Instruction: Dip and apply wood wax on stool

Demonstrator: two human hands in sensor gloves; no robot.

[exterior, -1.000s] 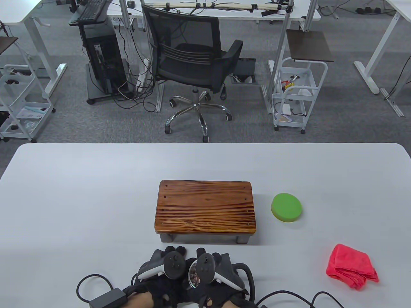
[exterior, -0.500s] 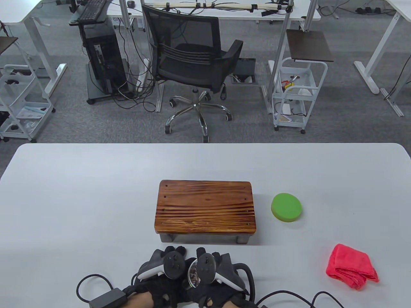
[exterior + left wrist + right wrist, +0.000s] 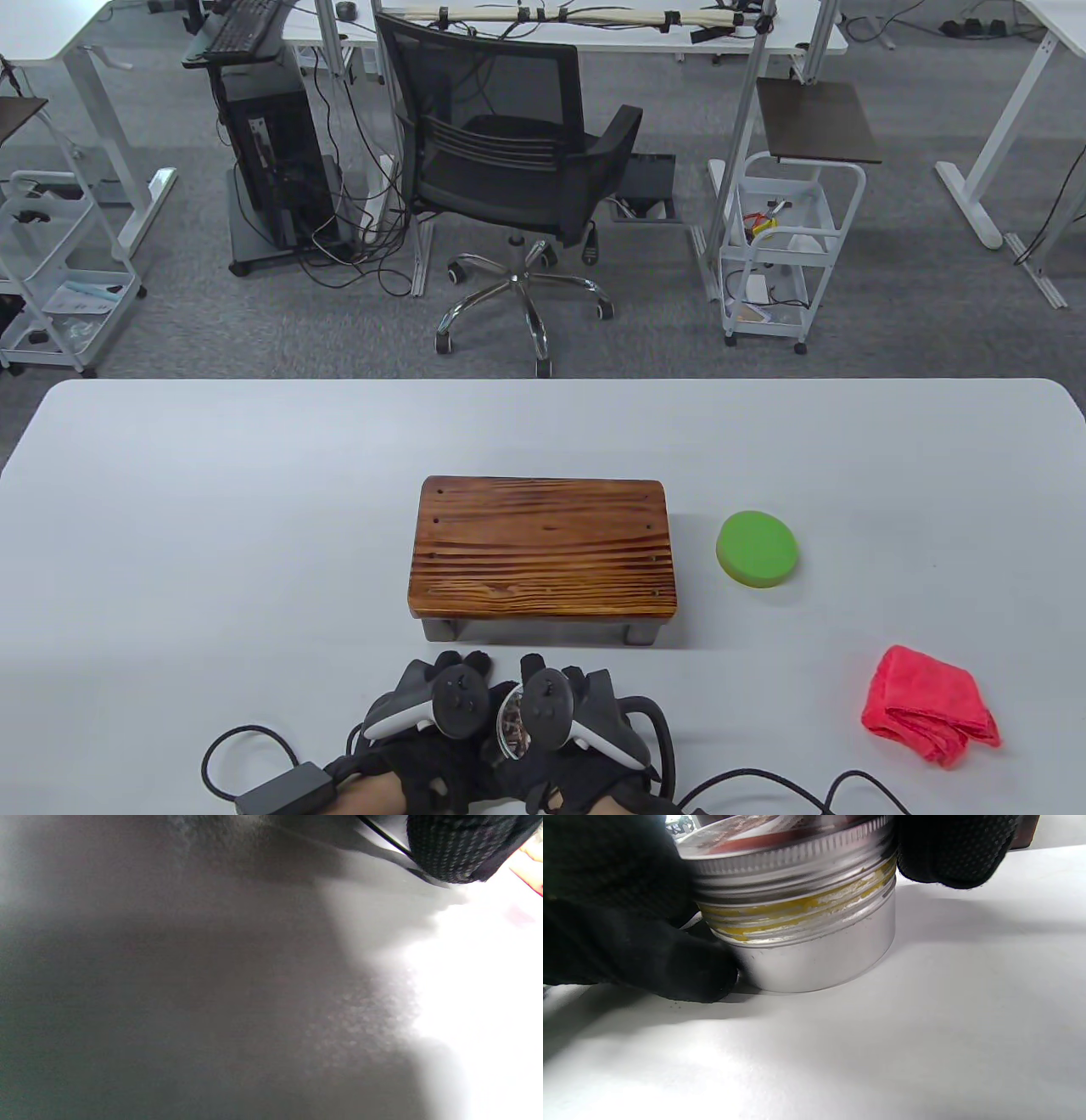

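Right hand (image 3: 950, 849) fingers grip my wax tin (image 3: 814, 955) lid (image 3: 793, 857); left hand (image 3: 424, 722) grip unclear. Rigid, smooth, wax-smeared threads: take the knurled rim.

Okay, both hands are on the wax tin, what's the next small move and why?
Probably finish twisting the lid off the tin. In the right wrist view the lid sits raised, with yellow-smeared threads showing beneath it, and the right hand grips its rim. The green sponge lies untouched beside the stool.

Wax tin (image 3: 512, 723) mostly hidden between hands; left wrist view blurred.
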